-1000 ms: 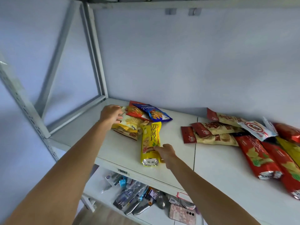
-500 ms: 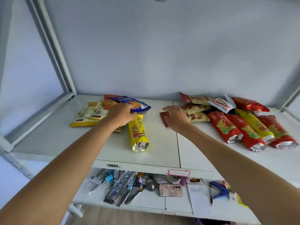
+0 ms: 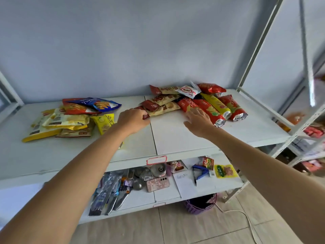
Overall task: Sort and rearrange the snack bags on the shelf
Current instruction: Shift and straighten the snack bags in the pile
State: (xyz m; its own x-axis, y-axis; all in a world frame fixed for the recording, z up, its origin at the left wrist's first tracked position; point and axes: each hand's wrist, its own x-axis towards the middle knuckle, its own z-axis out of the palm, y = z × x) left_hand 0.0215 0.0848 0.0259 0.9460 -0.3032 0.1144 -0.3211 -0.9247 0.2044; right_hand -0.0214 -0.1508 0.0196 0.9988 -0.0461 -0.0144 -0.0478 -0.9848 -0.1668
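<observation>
1. Beside the white shelf's centre seam (image 3: 152, 131), a flat red-and-cream foil snack bag (image 3: 159, 110) is pinched at its red end by the left hand (image 3: 133, 119).
2. Its long axis is seen running rightward, away from the seam.
3. Further right, the right hand (image 3: 198, 123) is held flat with fingers spread on a long red foil bag (image 3: 202, 110), nothing gripped.

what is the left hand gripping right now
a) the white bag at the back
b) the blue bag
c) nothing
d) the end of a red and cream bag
d: the left hand curls round the near end of the red and cream bag.
</observation>
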